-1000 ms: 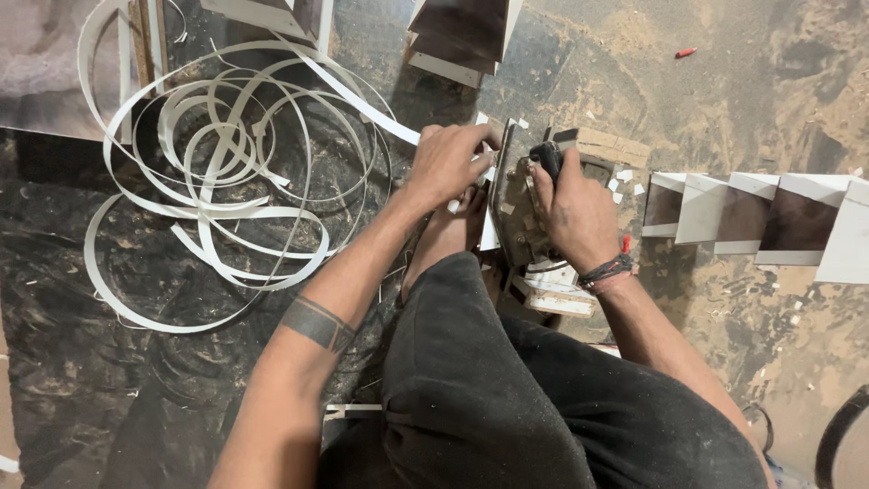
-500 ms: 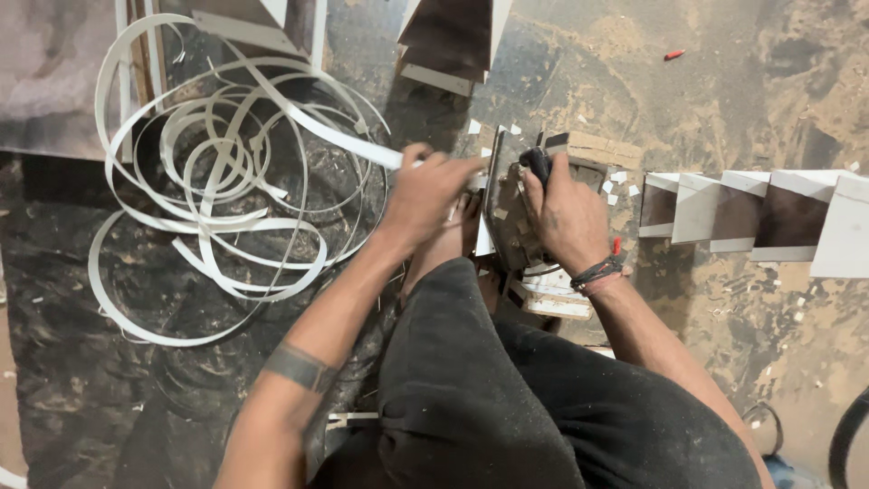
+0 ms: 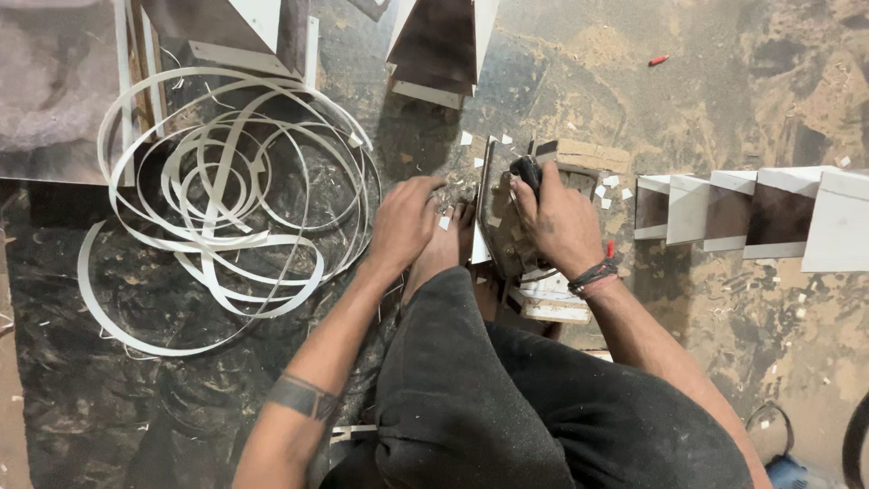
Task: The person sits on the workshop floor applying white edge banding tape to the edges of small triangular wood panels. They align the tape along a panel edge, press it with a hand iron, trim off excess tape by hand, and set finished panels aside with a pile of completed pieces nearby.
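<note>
- Hands meet over a thin dark board (image 3: 486, 195) standing on edge on the floor (image 3: 724, 91), just past the person's bare foot (image 3: 444, 244).
- Left hand (image 3: 405, 222) lies palm down with fingers curled loosely, resting by the foot and near the board's left face; whether it grips anything cannot be told.
- Right hand (image 3: 557, 222) is closed around a black-handled tool (image 3: 527, 172) pressed against the board's right side; a banded wrist sits just behind it.
- Small white chips (image 3: 467, 138) lie scattered around the board and tool.
- A tangle of white strip (image 3: 226, 208) loops on the floor to the left, close to the left hand but not touching it.
- A row of dark panels (image 3: 751, 213) with white edges leans along the right, well apart from the hands.
- More panels (image 3: 439, 45) stand at the top, beyond the board.
- A small red object (image 3: 658, 61) lies far off at upper right.
</note>
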Motion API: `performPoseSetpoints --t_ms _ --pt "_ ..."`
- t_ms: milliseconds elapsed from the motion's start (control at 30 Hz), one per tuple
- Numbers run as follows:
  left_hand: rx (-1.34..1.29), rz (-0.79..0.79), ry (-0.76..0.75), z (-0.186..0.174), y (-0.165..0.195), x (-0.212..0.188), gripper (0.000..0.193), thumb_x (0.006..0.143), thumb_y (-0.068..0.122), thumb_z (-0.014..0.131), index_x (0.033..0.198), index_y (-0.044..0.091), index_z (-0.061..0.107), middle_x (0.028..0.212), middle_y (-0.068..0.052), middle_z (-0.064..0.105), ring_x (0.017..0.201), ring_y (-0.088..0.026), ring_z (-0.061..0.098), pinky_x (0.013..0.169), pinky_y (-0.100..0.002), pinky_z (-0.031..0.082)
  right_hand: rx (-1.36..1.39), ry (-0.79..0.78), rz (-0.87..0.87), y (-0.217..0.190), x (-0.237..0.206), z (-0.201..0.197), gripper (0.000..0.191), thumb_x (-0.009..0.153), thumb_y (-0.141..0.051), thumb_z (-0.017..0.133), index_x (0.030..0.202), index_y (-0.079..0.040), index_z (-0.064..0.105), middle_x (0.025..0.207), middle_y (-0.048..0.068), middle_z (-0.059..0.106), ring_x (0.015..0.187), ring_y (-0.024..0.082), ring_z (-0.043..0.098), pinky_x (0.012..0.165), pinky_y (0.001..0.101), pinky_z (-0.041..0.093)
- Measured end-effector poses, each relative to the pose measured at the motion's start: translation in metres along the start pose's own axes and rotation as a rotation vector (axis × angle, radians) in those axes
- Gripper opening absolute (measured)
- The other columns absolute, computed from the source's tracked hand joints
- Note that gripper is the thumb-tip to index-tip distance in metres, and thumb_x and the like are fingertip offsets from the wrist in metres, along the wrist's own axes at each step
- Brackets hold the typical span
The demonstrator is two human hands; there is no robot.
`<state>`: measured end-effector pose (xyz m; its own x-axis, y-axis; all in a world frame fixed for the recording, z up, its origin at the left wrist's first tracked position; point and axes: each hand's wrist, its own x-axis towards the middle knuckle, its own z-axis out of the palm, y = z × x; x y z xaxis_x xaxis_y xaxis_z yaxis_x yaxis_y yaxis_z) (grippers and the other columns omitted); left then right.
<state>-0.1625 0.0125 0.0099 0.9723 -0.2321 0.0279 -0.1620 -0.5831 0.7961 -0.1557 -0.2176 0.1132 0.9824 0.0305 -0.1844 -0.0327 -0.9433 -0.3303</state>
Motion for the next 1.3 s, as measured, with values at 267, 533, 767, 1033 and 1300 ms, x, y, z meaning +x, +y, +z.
performPoseSetpoints --t_ms 267,533,767,1033,1300 --pt "-0.068 0.122 0.022 0.023 0.018 0.026 0.025 0.101 0.018 0.062 0.124 0.012 0.068 0.116 -0.007 0.07 0.11 -0.026 0.067 0.092 -0.041 0.054 -0.007 0.019 0.044 0.008 -0.015 -0.003 0.042 0.106 -0.042 0.054 0.112 -0.001 0.052 0.066 0.025 0.063 0.061 0.048 0.064 0.053 0.0569 0.047" --pt "-0.025 0.122 -0.082 0.022 0.033 0.038 0.018 0.094 0.028 0.071 0.106 0.016 0.075 0.106 -0.002 0.071 0.101 -0.027 0.068 0.084 -0.041 0.054 -0.057 0.058 0.062 0.042 -0.043 -0.013 0.043 0.107 -0.043 0.055 0.115 0.0 0.051 0.072 0.028 0.065 0.068 0.051 0.063 0.057 0.0609 0.046" --pt "-0.071 0.097 -0.12 0.023 0.042 0.037 0.019 0.095 0.025 0.068 0.111 0.016 0.074 0.109 -0.005 0.071 0.099 -0.032 0.069 0.082 -0.043 0.055 -0.115 -0.024 0.278 0.12 -0.095 -0.022 0.049 0.103 -0.045 0.055 0.134 -0.007 0.053 0.081 0.03 0.069 0.076 0.051 0.066 0.064 0.0599 0.05" --pt "-0.086 0.054 -0.209 0.021 0.049 0.032 0.025 0.095 0.022 0.066 0.119 0.016 0.072 0.121 -0.007 0.067 0.109 -0.03 0.068 0.089 -0.042 0.053 0.286 -0.217 0.744 0.251 -0.21 -0.002 0.046 0.1 -0.05 0.054 0.126 -0.014 0.067 0.09 0.023 0.072 0.075 0.038 0.069 0.067 0.0498 0.055" --pt "-0.267 -0.079 -0.199 0.037 0.051 0.028 0.028 0.093 0.017 0.071 0.121 0.014 0.069 0.125 -0.008 0.065 0.107 -0.024 0.071 0.092 -0.037 0.056 0.054 -0.155 0.683 0.276 -0.27 0.04 0.048 0.095 -0.047 0.069 0.119 -0.006 0.068 0.101 0.021 0.074 0.09 0.037 0.072 0.079 0.0454 0.054"
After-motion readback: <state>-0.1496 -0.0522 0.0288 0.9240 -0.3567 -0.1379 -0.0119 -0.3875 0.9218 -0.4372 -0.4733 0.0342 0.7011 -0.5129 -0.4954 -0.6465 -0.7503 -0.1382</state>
